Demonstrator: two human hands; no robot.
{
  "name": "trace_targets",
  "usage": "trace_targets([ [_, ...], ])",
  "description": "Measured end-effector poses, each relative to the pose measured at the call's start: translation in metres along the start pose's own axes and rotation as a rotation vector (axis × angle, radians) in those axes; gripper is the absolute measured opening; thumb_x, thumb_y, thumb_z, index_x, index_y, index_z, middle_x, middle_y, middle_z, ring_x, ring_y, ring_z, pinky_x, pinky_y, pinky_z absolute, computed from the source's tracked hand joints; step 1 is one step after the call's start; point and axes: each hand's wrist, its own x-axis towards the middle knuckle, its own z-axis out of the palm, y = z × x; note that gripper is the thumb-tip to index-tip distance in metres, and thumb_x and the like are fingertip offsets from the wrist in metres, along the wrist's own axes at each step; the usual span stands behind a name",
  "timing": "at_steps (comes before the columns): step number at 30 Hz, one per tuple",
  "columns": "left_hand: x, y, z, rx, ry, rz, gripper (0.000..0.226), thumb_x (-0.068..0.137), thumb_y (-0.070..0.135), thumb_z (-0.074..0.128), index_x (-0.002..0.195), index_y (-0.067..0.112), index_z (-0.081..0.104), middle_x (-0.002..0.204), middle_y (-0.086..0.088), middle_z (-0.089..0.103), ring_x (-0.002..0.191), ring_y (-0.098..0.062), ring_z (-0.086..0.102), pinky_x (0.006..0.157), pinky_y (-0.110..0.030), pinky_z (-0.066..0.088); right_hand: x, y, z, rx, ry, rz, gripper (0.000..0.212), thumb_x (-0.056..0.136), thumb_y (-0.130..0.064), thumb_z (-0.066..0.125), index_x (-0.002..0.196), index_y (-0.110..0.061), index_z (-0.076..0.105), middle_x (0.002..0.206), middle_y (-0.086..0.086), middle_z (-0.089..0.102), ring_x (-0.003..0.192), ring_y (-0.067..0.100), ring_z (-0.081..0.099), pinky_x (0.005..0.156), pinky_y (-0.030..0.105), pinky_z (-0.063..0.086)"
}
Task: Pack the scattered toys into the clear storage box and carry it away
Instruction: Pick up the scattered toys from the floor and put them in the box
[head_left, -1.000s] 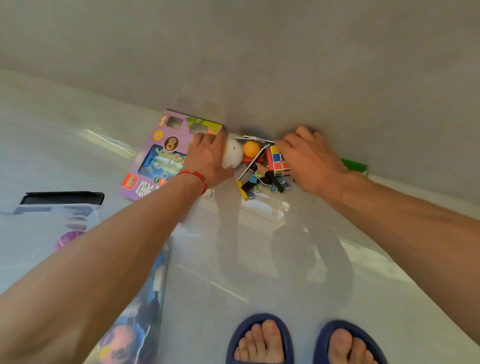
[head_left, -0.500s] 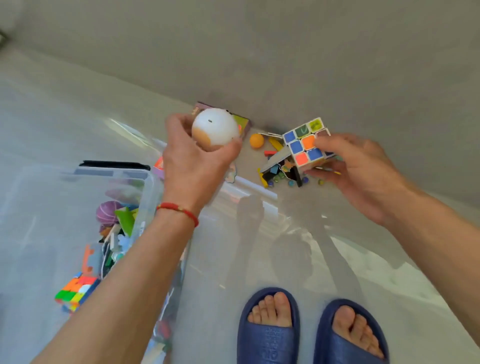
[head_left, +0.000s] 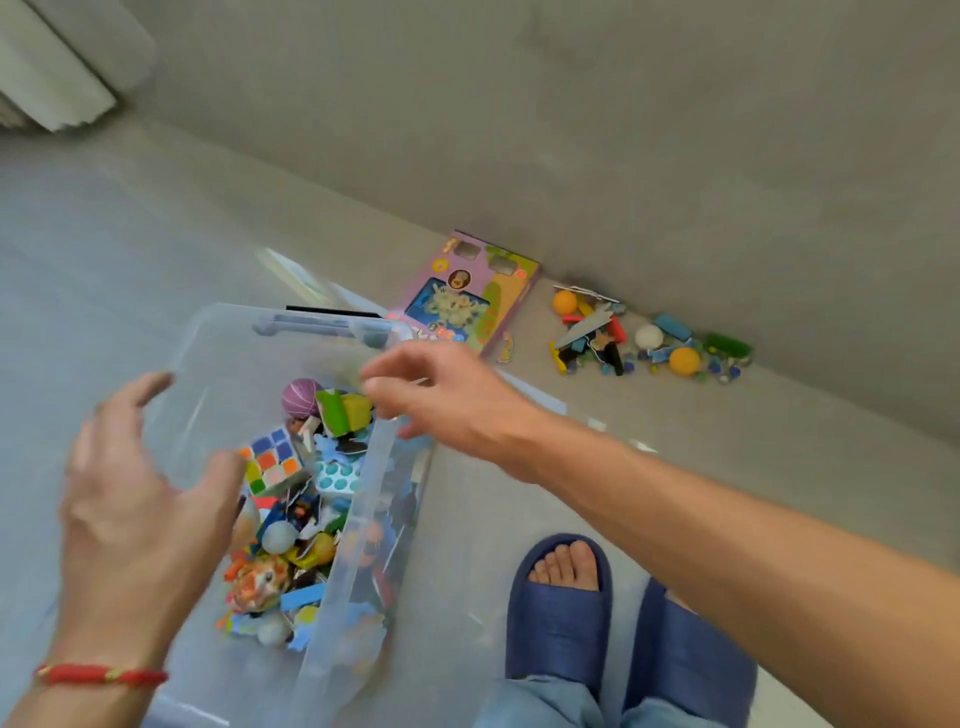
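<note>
The clear storage box (head_left: 363, 499) stands on the floor at lower left, holding several toys. A colour cube (head_left: 271, 459) lies among them beside a purple ball (head_left: 301, 397) and a white ball (head_left: 279, 538). My left hand (head_left: 140, 509) hovers over the box's left side with fingers spread, holding nothing. My right hand (head_left: 441, 395) hangs over the box's far right rim, fingers loose and empty. A pile of small toys (head_left: 649, 340) with orange and white balls lies along the wall. A purple toy carton (head_left: 462, 296) lies flat near it.
A grey wall runs behind the toy pile. My two feet in blue slippers (head_left: 561, 603) stand right of the box. A black lid edge (head_left: 332, 312) shows behind the box. A white curtain (head_left: 47, 78) hangs at top left.
Both hands swung left over the box and let go: the white ball and the colour cube now lie inside it. The view has turned toward the box.
</note>
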Motion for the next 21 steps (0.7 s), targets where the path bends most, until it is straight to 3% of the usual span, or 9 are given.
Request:
trace_targets([
  [3,-0.02,0.055,0.028,-0.172,-0.071,0.231,0.05,0.081,0.006,0.067,0.126,0.027,0.057,0.123,0.002,0.058,0.109,-0.013,0.056,0.097,-0.041,0.051,0.0,0.034,-0.043,-0.059,0.273,0.015,0.012,0.094,-0.017,0.061,0.097,-0.016,0.072,0.086,0.0,0.072,0.08,0.018,0.068,0.08,0.047,0.059],
  [6,-0.027,0.094,0.084,-0.271,-0.224,0.372,0.043,0.079,0.004,0.065,0.117,0.022,0.063,0.115,0.009,0.061,0.107,-0.008,0.056,0.098,-0.031,0.048,0.009,0.075,-0.1,-0.322,0.468,0.059,0.012,0.089,-0.016,0.063,0.088,-0.024,0.071,0.082,-0.008,0.071,0.08,0.015,0.067,0.083,0.044,0.057],
  [8,-0.025,0.11,0.134,-0.274,-0.349,0.351,0.041,0.079,0.005,0.065,0.117,0.019,0.064,0.116,0.01,0.06,0.111,-0.006,0.054,0.1,-0.027,0.045,0.017,0.101,-0.137,-0.615,0.504,0.103,0.015,0.088,-0.015,0.062,0.098,-0.021,0.071,0.096,-0.001,0.072,0.093,0.021,0.067,0.087,0.039,0.054],
  [12,-0.004,0.11,0.241,-0.161,-0.525,0.26,0.042,0.084,0.01,0.062,0.125,0.018,0.062,0.13,0.0,0.061,0.122,-0.018,0.054,0.105,-0.031,0.041,0.045,0.139,-0.195,-1.159,0.34,0.137,0.04,0.085,-0.015,0.057,0.123,-0.025,0.062,0.126,0.007,0.062,0.116,0.032,0.056,0.089,0.042,0.049],
  [16,0.022,0.095,0.322,-0.001,-0.544,0.265,0.044,0.088,0.008,0.059,0.131,0.01,0.06,0.137,-0.01,0.058,0.128,-0.026,0.052,0.108,-0.032,0.037,0.08,0.162,-0.212,-1.401,0.152,-0.005,0.062,0.084,-0.032,0.068,0.143,-0.029,0.047,0.148,0.001,0.044,0.136,0.027,0.037,0.104,0.046,0.036],
  [19,0.035,0.087,0.366,0.086,-0.498,0.348,0.045,0.085,-0.001,0.054,0.129,-0.001,0.058,0.132,-0.023,0.056,0.123,-0.04,0.051,0.105,-0.039,0.037,0.103,0.177,-0.205,-1.504,0.069,-0.051,0.064,0.084,-0.045,0.067,0.142,-0.035,0.043,0.146,-0.001,0.041,0.14,0.023,0.029,0.107,0.05,0.026],
  [21,0.037,0.084,0.381,0.19,-0.464,0.38,0.04,0.081,-0.005,0.05,0.12,-0.005,0.06,0.123,-0.027,0.056,0.113,-0.045,0.052,0.097,-0.046,0.039,0.114,0.187,-0.203,-1.559,0.028,-0.107,0.051,0.085,-0.044,0.065,0.133,-0.037,0.05,0.137,-0.001,0.048,0.137,0.025,0.032,0.106,0.052,0.025],
])
